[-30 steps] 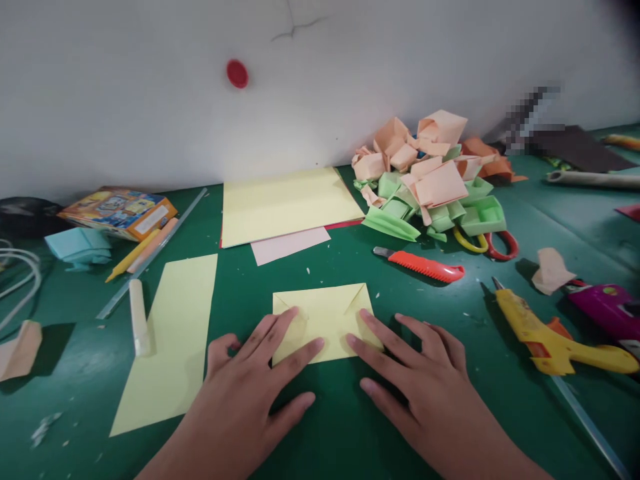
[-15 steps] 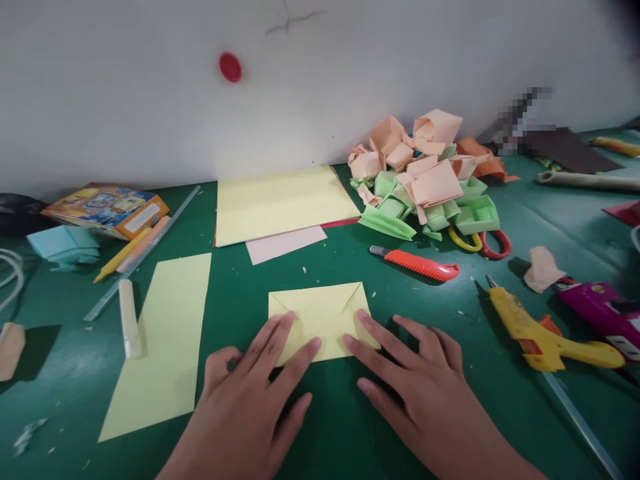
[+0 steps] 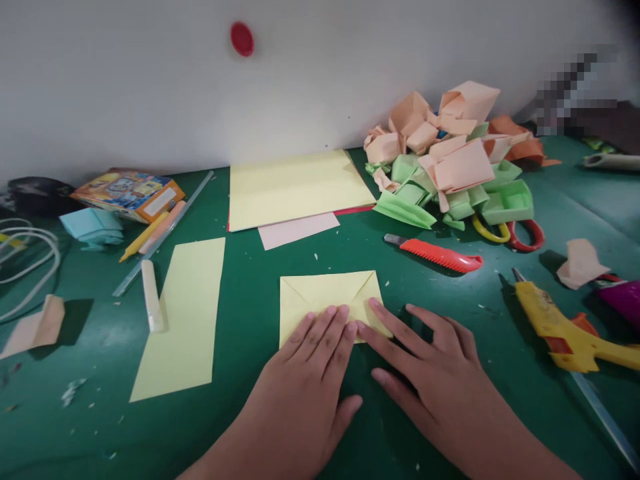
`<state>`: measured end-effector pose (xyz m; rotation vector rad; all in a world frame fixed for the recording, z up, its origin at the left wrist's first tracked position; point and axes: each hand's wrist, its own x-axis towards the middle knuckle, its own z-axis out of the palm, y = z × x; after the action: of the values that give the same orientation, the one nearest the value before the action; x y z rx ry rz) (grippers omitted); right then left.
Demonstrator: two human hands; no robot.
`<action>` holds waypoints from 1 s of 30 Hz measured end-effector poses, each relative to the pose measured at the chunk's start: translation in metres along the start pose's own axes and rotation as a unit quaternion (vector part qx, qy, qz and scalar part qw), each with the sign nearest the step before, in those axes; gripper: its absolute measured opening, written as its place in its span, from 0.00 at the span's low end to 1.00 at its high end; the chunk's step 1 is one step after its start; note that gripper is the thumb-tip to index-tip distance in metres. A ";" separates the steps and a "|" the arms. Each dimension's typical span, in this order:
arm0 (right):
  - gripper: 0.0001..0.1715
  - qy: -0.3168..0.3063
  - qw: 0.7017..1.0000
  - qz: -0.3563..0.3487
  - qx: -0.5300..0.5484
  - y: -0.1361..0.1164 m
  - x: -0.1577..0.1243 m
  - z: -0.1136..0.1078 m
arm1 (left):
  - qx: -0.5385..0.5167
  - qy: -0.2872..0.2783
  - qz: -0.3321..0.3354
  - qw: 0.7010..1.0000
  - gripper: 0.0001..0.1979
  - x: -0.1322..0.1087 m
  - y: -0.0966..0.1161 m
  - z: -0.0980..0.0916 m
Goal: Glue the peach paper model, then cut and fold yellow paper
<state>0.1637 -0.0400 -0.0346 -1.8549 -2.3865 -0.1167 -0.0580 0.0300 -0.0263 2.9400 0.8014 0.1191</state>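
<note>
A folded piece of pale yellow paper [image 3: 327,291] lies flat on the green table, with diagonal creases at its two far corners. My left hand [image 3: 313,380] rests on its near side, palm down, fingers stretched out side by side and thumb apart. On the near right part of the same paper, the fingertips of my right hand [image 3: 425,373] touch down, fingers spread. The index fingers of both hands nearly meet at the near edge, which they partly cover. Neither hand grips anything.
To the left lie a yellow paper strip [image 3: 193,320] and a white stick [image 3: 152,297]. Yellow sheets [image 3: 300,190] lie by the wall. A red cutter knife [image 3: 440,255], scissors [image 3: 526,236], a yellow glue gun [image 3: 555,323] and a heap of folded papers [image 3: 457,167] are on the right.
My left hand has slid right across the folded paper, its fingers drawing closer together. My right hand stays on the paper's right part. The view has shifted slightly left and down.
</note>
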 end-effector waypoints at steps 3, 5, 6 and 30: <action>0.27 0.002 1.000 -0.001 0.006 0.001 0.000 -0.001 | -0.021 -0.005 -0.010 1.000 0.35 -0.004 -0.001 -0.002; 0.27 0.001 1.000 -0.001 0.011 0.001 0.000 -0.001 | -0.017 0.003 -0.017 1.000 0.37 -0.009 -0.003 -0.003; 0.27 0.000 1.000 -0.001 0.013 0.001 0.001 -0.001 | -0.011 0.007 -0.021 1.000 0.37 -0.012 -0.004 -0.003; 0.33 -0.011 0.999 0.028 -0.045 0.001 -0.013 -0.003 | 0.068 0.125 -0.063 0.988 0.42 -0.051 0.000 0.001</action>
<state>0.1680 -0.0528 -0.0334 -1.9703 -2.3791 -0.2039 -0.1013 0.0040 -0.0295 3.0293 1.0676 0.4480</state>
